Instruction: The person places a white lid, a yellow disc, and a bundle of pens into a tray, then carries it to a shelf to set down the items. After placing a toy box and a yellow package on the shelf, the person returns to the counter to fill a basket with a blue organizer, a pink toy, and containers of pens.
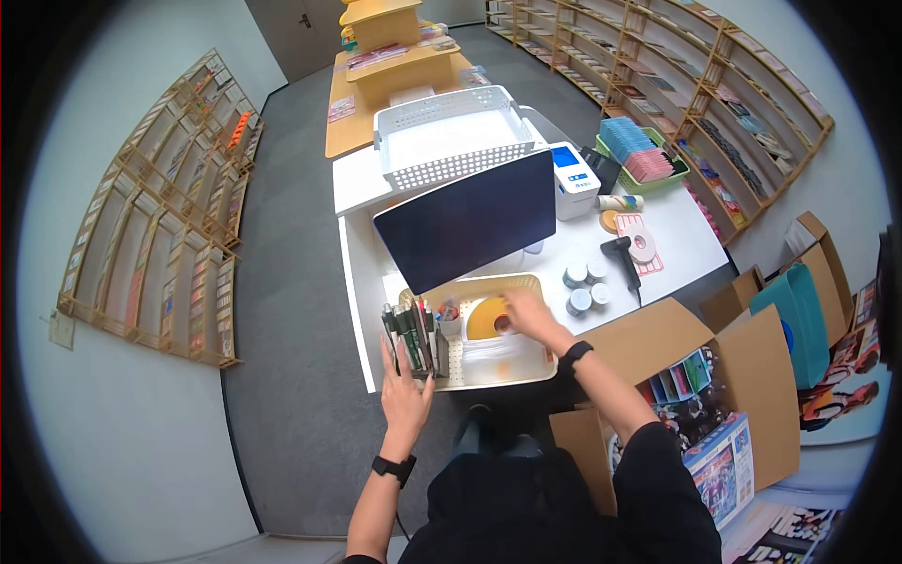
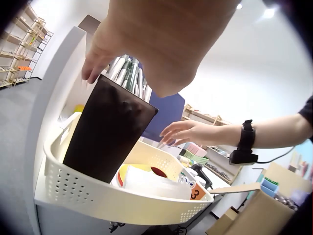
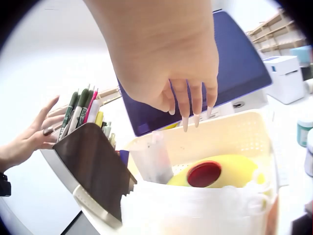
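Observation:
My left hand [image 1: 406, 402] is at the dark pen holder [image 2: 110, 129], its fingers spread and fairly straight beside the holder's top. Several green, white and red pens [image 3: 80, 107] stand upright in it. The holder sits in the left end of a cream basket [image 2: 117, 208]. Over the basket is my right hand [image 1: 534, 320], its fingers [image 3: 183, 100] hanging down loosely with nothing held. Below it lies a yellow roll [image 3: 232, 169] with a red core, like a tape roll. White translucent plastic [image 1: 498, 362] fills the basket's near side, and a small clear container [image 3: 152, 159] stands behind it.
A monitor [image 1: 470, 221] stands just behind the basket. On the desk to the right are several small jars [image 1: 580, 301], a black scanner [image 1: 622, 258] and a white printer [image 1: 573, 188]. An open cardboard box [image 1: 761, 367] stands at the right.

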`<state>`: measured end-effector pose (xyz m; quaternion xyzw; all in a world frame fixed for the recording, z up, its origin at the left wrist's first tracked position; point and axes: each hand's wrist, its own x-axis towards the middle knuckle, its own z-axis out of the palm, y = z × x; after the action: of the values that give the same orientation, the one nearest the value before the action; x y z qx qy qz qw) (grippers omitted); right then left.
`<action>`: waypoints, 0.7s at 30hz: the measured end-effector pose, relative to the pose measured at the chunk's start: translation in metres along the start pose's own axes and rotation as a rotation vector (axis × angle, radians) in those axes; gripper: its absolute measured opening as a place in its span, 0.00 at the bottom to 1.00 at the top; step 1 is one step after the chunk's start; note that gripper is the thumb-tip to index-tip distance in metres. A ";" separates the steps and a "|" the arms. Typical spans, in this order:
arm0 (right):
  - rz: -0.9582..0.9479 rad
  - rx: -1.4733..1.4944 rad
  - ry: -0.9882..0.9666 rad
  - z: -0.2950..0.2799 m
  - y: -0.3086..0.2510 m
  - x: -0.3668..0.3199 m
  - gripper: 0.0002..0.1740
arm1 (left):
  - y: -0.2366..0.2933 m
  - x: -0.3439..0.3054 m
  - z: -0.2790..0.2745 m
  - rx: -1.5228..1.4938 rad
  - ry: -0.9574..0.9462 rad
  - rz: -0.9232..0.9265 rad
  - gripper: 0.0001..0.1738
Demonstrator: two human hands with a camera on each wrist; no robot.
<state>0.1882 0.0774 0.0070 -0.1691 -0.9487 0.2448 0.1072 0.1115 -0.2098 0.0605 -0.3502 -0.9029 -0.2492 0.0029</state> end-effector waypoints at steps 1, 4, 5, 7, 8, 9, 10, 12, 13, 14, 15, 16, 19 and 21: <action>0.110 -0.020 0.041 -0.008 0.011 -0.007 0.19 | -0.004 -0.009 0.000 0.036 0.046 0.071 0.50; 0.132 -0.180 0.225 -0.017 0.045 -0.029 0.18 | -0.013 -0.035 -0.009 0.062 0.035 0.140 0.49; 0.302 -0.168 0.053 -0.024 0.047 -0.036 0.19 | -0.016 -0.042 -0.012 0.089 0.047 0.211 0.44; 0.471 -0.159 -0.116 -0.027 0.055 -0.045 0.21 | -0.030 -0.057 -0.013 0.065 0.029 0.227 0.40; 0.507 -0.143 -0.199 -0.020 0.059 -0.049 0.22 | -0.035 -0.062 -0.012 0.047 0.007 0.241 0.36; 0.543 -0.126 -0.282 -0.013 0.062 -0.052 0.24 | -0.038 -0.064 -0.011 0.046 0.006 0.242 0.36; 0.545 -0.126 -0.281 -0.006 0.066 -0.052 0.24 | -0.042 -0.063 -0.010 0.006 0.010 0.191 0.33; 0.529 -0.062 -0.340 0.011 0.071 -0.051 0.27 | -0.049 -0.060 -0.010 -0.031 0.003 0.146 0.30; 0.527 -0.044 -0.320 0.019 0.074 -0.050 0.28 | -0.049 -0.060 -0.010 -0.067 0.064 0.154 0.28; 0.532 -0.043 -0.323 0.025 0.077 -0.050 0.28 | -0.050 -0.059 -0.010 -0.104 0.125 0.160 0.26; 0.565 -0.021 -0.306 0.028 0.080 -0.047 0.28 | -0.056 -0.058 -0.008 -0.105 0.122 0.160 0.26; 0.595 0.001 -0.289 0.031 0.082 -0.044 0.28 | -0.066 -0.057 -0.003 -0.149 0.043 0.151 0.23; 0.617 -0.012 -0.281 0.036 0.087 -0.033 0.28 | -0.095 -0.051 0.020 -0.147 -0.190 0.054 0.18; 0.645 -0.068 -0.266 0.034 0.084 -0.017 0.31 | -0.111 -0.042 0.041 -0.051 -0.447 -0.069 0.18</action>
<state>0.2168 0.1255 -0.0662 -0.4301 -0.8598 0.2540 -0.1057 0.0798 -0.2879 -0.0330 -0.3657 -0.8859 -0.1879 -0.2147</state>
